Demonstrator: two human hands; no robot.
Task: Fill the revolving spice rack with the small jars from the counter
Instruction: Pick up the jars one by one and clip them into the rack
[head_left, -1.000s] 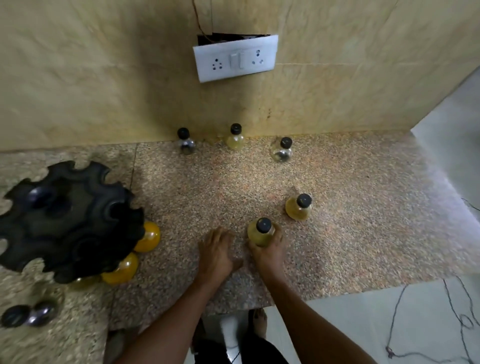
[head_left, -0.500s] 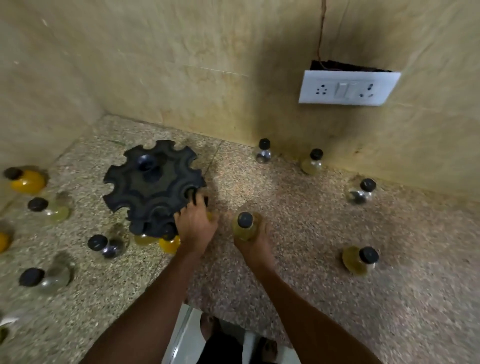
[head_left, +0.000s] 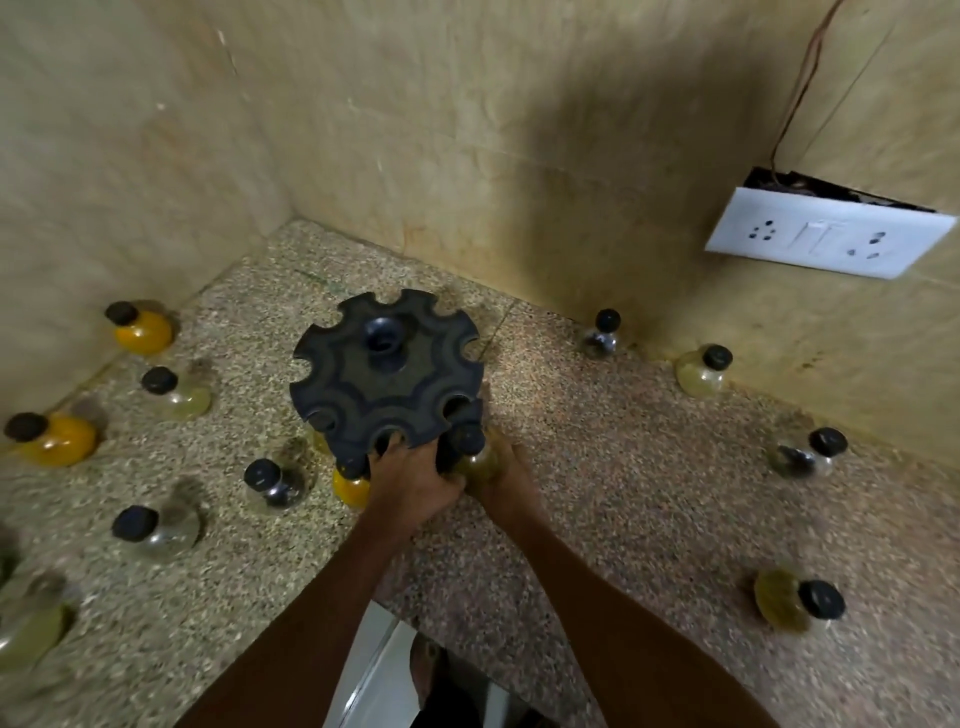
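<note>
i see the black revolving spice rack (head_left: 387, 374) standing on the speckled counter (head_left: 623, 493), near the corner of the tiled walls. both hands meet at the rack's 5 o'clock edge. my right hand (head_left: 506, 480) has its fingers curled round a pale yellow jar (head_left: 470, 457), whose black cap sits right up against a notch in the rack's rim; the jar lies at about 10 o'clock from that hand, touching it. my left hand (head_left: 410, 480) is just beside the right, fingers bent over the rim at 6 o'clock, gripping the rack there. an orange jar (head_left: 349, 486) sits under the rim at 9 o'clock from the left hand, touching or nearly touching it; i cannot tell which.

loose jars lie around: two orange ones (head_left: 140, 330) and several clear or pale ones (head_left: 272, 483) out at the rack's 8 to 9 o'clock, a clear one (head_left: 600, 338) and a pale yellow one (head_left: 704, 371) by the back wall at 3 o'clock, another clear one (head_left: 808, 454) and a greenish one (head_left: 795, 603) well apart at 4 o'clock. a white socket plate (head_left: 826, 234) is on the wall at 2 o'clock.
</note>
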